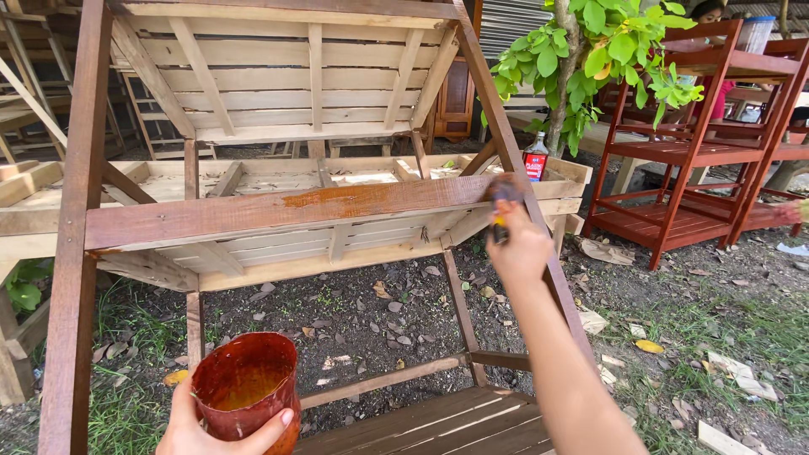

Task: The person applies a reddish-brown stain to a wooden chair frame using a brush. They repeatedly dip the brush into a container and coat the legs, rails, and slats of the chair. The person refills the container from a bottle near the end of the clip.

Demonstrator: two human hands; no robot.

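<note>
My left hand [206, 425] grips a cut-off plastic cup [247, 383] smeared reddish brown, with orange-brown stain inside, low at the bottom left. My right hand [520, 248] holds a paintbrush [503, 198] by its yellow and dark handle, bristles pressed against the front board [286, 212] of a tiered wooden rack, near the right upright [514, 160]. That board carries a wet orange-brown streak at its middle. The left upright [76, 236] is stained brown. The upper slatted shelf [295, 84] is bare pale wood.
Finished red-brown racks [691, 143] stand at the right, with a person partly visible behind them. A bottle with a red label [535, 157] stands on a bench near a leafy young tree [590, 50]. Dirt, dry leaves and wood scraps cover the ground.
</note>
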